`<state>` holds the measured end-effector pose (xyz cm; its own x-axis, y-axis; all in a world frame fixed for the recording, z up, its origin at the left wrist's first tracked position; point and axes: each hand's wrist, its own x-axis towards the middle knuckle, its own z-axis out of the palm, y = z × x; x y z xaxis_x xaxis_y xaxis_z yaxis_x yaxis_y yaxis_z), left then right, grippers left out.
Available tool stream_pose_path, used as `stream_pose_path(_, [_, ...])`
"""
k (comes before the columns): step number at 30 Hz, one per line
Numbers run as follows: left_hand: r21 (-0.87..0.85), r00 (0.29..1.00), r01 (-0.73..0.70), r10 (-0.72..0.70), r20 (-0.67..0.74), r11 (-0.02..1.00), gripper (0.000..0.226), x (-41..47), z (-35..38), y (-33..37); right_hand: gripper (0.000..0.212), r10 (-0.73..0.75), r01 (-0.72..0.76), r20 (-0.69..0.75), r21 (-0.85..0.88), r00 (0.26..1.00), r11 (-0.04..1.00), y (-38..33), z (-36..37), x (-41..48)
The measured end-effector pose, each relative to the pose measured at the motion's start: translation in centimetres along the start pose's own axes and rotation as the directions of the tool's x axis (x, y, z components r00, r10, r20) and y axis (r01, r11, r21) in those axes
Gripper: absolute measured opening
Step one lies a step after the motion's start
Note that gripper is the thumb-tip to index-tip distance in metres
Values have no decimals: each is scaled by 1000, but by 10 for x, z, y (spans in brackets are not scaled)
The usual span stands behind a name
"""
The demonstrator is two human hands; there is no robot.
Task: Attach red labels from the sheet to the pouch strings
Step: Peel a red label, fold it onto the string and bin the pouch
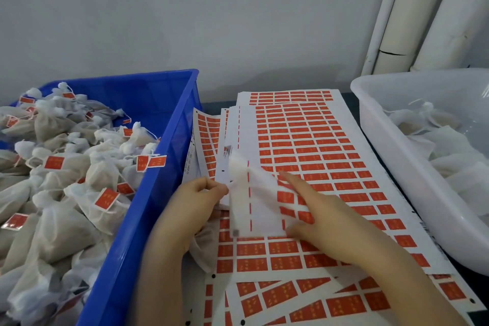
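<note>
Label sheets (pixel 317 140) cover the dark table (pixel 348 100) between blue crate (pixel 169 167) and white tub (pixel 391 151), by the grey wall (pixel 238 21). Left hand (pixel 195 206) pinches a peeled strip (pixel 248 204); right hand (pixel 325 217) presses flat, with fingers straight.

No legible text found. The red labels (pixel 285 247) on the sheet (pixel 370 152) bear yellow marks, too blurred to read. Black print (pixel 188 164) along a sheet edge, left of centre, is equally unreadable.

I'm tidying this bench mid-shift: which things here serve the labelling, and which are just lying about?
In use: label sheets, blue bin of labelled pouches, white tub of pouches, left hand, right hand.
Lying about: cardboard tubes, white pipe.
</note>
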<state>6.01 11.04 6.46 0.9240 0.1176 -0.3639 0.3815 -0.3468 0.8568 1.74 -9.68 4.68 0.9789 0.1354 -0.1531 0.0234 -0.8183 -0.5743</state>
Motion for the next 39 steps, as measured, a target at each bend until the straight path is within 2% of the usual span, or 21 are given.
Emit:
stream_pose_path(2, [-30, 998, -25, 26, 55, 999, 11, -3, -1, 3, 80, 5, 1, -56, 98, 998, 995, 4, -4, 3])
stream_pose_path(4, [-96, 984, -56, 71, 166, 994, 15, -10, -1, 8, 79, -2, 16, -80, 180, 997, 983, 5, -8, 2])
stream_pose_path(6, [-189, 946, -100, 152, 287, 977, 18, -20, 3, 14, 78, -7, 28, -95, 212, 995, 977, 2, -13, -1])
stream_pose_path(8, [-245, 907, -157, 238, 347, 957, 16, -29, 8, 19, 75, 0, 25, -107, 234, 994, 972, -2, -18, -4])
stream_pose_path(12, [-279, 870, -243, 336, 360, 929, 18, -36, 15, 21, 73, 0, 43, -159, 270, 987, 962, -4, -27, -7])
stream_pose_path(15, [-397, 881, -235, 367, 300, 887, 25, -35, 16, 21, 59, 30, 32, -192, 313, 981, 949, -3, -32, -8])
stream_pose_path(18, [-445, 890, -240, 379, 255, 863, 28, -33, 17, 21, 56, 62, 31, -243, 361, 968, 932, -1, -37, -8])
stream_pose_path(25, [-382, 785, -367, 502, 362, 848, 27, -45, 45, 21, 63, 50, 112, -371, 402, 927, 909, -4, -42, -11])
stream_pose_path(28, [-434, 819, -369, 508, 266, 822, 23, -53, 62, 24, 63, 23, 148, -396, 396, 918, 906, -4, -41, -11])
stream_pose_path(31, [-465, 861, -411, 502, 83, 784, 22, -56, 73, 23, 66, 4, 159, -422, 351, 907, 923, -6, -40, -11])
stream_pose_path(33, [-364, 801, -561, 598, -15, 743, 16, -56, 79, 19, 72, 1, 156, -450, 312, 893, 937, -7, -38, -12])
stream_pose_path(35, [-262, 742, -656, 668, -51, 708, 17, -58, 87, 16, 73, -5, 146, -469, 265, 883, 953, -7, -36, -12])
stream_pose_path(37, [-231, 750, -658, 652, -112, 717, 21, -61, 93, 14, 73, -26, 156, -457, 249, 889, 956, -9, -34, -12])
stream_pose_path(39, [-293, 797, -603, 575, -182, 742, 20, -60, 93, 14, 77, -73, 177, -434, 204, 898, 963, -11, -33, -12])
